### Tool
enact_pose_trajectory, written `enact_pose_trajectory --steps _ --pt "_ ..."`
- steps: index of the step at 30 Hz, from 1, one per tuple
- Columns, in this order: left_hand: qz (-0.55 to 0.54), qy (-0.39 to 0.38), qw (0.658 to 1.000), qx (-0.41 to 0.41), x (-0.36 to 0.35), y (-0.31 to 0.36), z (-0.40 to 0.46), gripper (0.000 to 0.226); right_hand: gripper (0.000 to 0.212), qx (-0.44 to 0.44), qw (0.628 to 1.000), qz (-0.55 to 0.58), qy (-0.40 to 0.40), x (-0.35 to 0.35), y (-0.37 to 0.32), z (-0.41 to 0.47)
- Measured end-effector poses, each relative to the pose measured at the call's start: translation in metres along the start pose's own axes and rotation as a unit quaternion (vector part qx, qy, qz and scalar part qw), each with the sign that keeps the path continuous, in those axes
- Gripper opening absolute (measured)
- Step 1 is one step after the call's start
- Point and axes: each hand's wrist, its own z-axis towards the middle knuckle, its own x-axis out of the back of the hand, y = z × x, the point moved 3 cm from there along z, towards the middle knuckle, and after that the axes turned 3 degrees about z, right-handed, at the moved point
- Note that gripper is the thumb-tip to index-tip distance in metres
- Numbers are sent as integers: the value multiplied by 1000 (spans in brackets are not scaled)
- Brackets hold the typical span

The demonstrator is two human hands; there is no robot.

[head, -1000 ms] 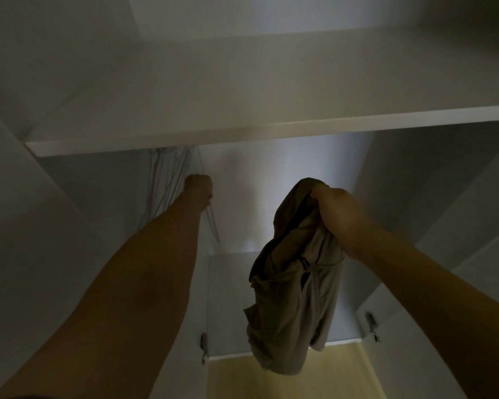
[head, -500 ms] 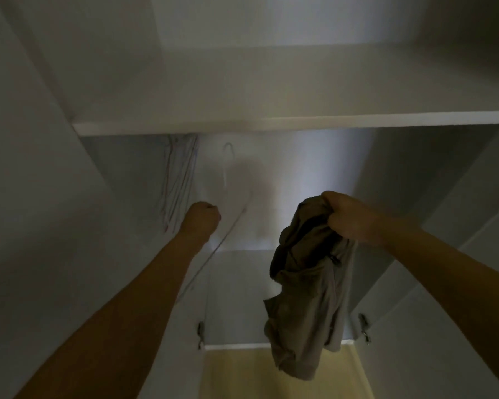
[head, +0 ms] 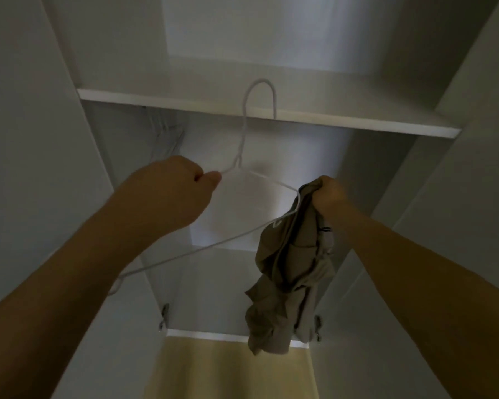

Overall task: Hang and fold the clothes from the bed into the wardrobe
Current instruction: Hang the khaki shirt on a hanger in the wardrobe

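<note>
Nearest, the left hand [head: 182,191] pinches a white wire hanger [head: 244,174]; the right hand [head: 327,194] clutches a bunched olive garment [head: 288,272], both held before the wardrobe. Beyond them lie the white shelf [head: 357,123], spare hangers [head: 167,136] and yellowish floor [head: 231,370].

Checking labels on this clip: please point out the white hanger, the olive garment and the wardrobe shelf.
white hanger [head: 260,180]: head view, right shoulder wire.
olive garment [head: 294,254]: head view, bunched middle folds.
wardrobe shelf [head: 357,123]: head view, front edge.
</note>
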Motion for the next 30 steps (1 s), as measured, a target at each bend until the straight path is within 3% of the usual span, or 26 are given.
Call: enact_pose_trajectory --steps 3,6,14,19,23,26,30 --pt "-11 9 1000 -12 16 22 -27 55 20 -27 999 35 -2 17 4 0" --pt "-7 7 1000 -25 15 35 -41 55 31 -49 998 40 -5 30 7 -2" --pt "-20 30 999 -22 2 45 -50 53 22 -17 999 20 27 54 -5 -14" --pt "-20 48 998 -25 8 49 -44 51 38 -41 997 57 14 62 -8 -19" --pt "-55 -20 998 -24 -15 66 -28 47 33 -32 994 101 11 57 -23 -29" --pt "-114 -54 992 -7 -34 74 -21 48 39 22 993 118 -1 58 -37 -38" --pt "-134 -112 985 -8 -19 65 -14 44 40 43 985 164 14 76 -34 -47"
